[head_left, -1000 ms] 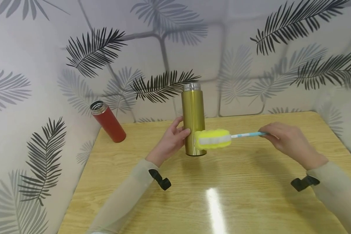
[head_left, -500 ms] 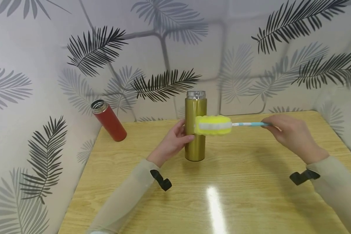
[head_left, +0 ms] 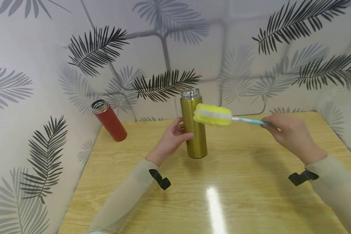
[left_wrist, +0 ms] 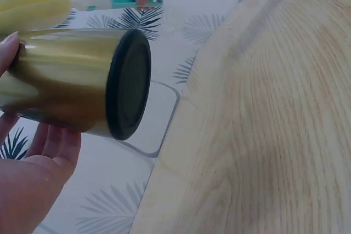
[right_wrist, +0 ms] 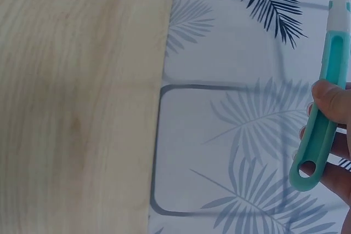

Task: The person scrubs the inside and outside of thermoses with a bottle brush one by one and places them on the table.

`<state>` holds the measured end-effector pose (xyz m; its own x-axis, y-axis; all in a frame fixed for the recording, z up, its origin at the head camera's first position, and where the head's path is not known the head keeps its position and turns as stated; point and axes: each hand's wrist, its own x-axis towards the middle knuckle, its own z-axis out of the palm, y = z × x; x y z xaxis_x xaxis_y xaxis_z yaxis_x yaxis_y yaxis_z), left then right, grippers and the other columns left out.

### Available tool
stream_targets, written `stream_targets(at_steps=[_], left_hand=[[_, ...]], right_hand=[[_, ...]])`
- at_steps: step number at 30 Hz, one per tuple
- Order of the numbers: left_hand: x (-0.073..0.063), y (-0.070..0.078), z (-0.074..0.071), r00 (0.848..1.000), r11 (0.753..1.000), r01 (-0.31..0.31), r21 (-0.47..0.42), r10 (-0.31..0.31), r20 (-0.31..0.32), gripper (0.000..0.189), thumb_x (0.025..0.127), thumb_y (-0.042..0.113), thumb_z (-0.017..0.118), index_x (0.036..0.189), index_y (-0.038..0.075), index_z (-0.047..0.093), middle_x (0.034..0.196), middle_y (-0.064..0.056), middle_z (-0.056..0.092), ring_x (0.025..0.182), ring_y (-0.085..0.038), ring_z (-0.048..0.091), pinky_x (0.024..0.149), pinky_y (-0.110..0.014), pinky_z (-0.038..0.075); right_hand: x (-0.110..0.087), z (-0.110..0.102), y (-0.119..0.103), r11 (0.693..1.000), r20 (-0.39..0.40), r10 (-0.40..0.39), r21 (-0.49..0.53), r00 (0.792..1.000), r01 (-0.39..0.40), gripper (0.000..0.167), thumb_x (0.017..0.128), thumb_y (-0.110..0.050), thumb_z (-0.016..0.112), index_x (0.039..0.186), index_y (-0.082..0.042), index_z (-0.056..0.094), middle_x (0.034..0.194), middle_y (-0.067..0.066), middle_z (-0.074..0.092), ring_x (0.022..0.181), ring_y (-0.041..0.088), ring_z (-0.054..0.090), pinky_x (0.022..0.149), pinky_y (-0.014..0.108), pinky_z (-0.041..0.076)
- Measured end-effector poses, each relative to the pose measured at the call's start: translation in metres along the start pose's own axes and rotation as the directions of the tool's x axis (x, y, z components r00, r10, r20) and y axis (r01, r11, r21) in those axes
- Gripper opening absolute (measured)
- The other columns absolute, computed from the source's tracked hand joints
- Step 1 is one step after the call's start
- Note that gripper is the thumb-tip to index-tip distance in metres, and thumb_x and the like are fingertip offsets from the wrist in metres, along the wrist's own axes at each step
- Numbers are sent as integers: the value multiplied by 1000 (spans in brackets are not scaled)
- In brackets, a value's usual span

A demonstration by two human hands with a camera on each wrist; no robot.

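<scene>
In the head view, my left hand [head_left: 171, 141] grips a gold thermos bottle [head_left: 198, 141] round its middle. The bottle has no lid on its silver neck and leans slightly left. Its black base shows in the left wrist view, raised off the table. My right hand [head_left: 293, 135] pinches the teal end of a bottle brush [head_left: 213, 115], held almost level. The yellow sponge head lies across the upper right side of the bottle, seemingly against it. In the right wrist view, thumb and fingers hold the teal handle [right_wrist: 318, 135] with its hanging hole.
A red thermos bottle [head_left: 109, 122], also lidless, stands at the table's back left corner. The wooden table [head_left: 237, 195] ends at a wall [head_left: 240, 65] with a leaf pattern. Light glares off the table's front middle.
The brush head has moved up the bottle's side from near the base to the upper part, and its handle now slopes down rightward. The gold bottle has shifted and tilted slightly in my left hand.
</scene>
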<state>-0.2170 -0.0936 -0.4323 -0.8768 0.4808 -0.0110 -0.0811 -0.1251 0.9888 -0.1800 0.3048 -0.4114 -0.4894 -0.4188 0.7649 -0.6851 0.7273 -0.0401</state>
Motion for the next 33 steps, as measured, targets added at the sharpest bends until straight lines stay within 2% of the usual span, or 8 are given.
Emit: stream_targets(at_steps=[5, 12, 16, 22, 26, 29, 31, 33], left_hand=[[0, 4, -2, 999, 996, -34, -79, 31, -35, 67, 100, 2, 62, 161, 12, 35, 148, -18, 50, 131, -28, 56, 114, -44, 45], [1, 11, -4, 995, 975, -68, -214, 50, -89, 61, 102, -5, 55, 158, 9, 36, 130, -13, 59, 113, -20, 64, 96, -37, 55], [2, 10, -5, 999, 978, -26, -205, 16, -49, 60, 103, -4, 54, 159, 8, 35, 133, -15, 60, 114, -20, 64, 95, -35, 56], [0, 3, -4, 998, 976, -7, -216, 19, 55, 55, 105, 0, 52, 156, 11, 35, 134, -13, 58, 115, -20, 61, 94, -35, 54], [-1, 1, -1, 992, 972, -11, -235, 41, 122, 69, 98, 17, 74, 154, 14, 33, 139, -13, 53, 119, -23, 59, 98, -37, 52], [-1, 2, 4, 991, 978, -2, -208, 29, 131, 99, 80, 37, 92, 154, 16, 31, 143, -18, 50, 122, -26, 58, 102, -39, 50], [0, 3, 6, 993, 984, 13, -178, 7, 115, 113, 68, 45, 95, 155, 16, 30, 146, -21, 49, 125, -28, 57, 105, -42, 49], [0, 3, 7, 995, 989, 23, -147, -9, 95, 102, 79, 37, 92, 157, 14, 30, 149, -23, 46, 128, -31, 55, 108, -44, 47]], right_hand=[[-12, 1, -3, 1000, 65, 3, 12, 998, -3, 57, 110, -51, 42, 98, -7, 76, 87, 5, 75, 75, 24, 71, 63, 42, 53], [-23, 3, -1, 999, 102, -47, 30, 994, 44, 55, 111, -49, 41, 97, -9, 76, 85, 1, 74, 74, 19, 70, 61, 40, 55], [-24, 2, 1, 999, 95, -45, 9, 994, 44, 56, 111, -50, 40, 98, -10, 76, 85, 1, 74, 73, 19, 70, 60, 41, 55], [-16, -1, 2, 1000, 69, -17, -14, 997, 18, 57, 110, -52, 39, 99, -9, 76, 86, 3, 75, 74, 22, 71, 60, 43, 55], [-10, -3, 1, 1000, 56, -16, -8, 998, 16, 57, 110, -52, 40, 99, -9, 76, 86, 4, 75, 73, 22, 70, 57, 42, 53], [-5, -3, -1, 1000, 51, -20, -12, 998, 21, 55, 110, -49, 42, 99, -7, 76, 86, 6, 74, 73, 24, 70, 57, 43, 53], [-1, -3, -2, 1000, 38, -17, -15, 999, 18, 54, 110, -48, 42, 99, -6, 75, 86, 8, 74, 73, 27, 71, 58, 45, 54], [1, -3, -1, 1000, 21, -8, -19, 1000, 9, 54, 110, -47, 43, 98, -4, 74, 86, 9, 74, 73, 28, 71, 59, 46, 54]])
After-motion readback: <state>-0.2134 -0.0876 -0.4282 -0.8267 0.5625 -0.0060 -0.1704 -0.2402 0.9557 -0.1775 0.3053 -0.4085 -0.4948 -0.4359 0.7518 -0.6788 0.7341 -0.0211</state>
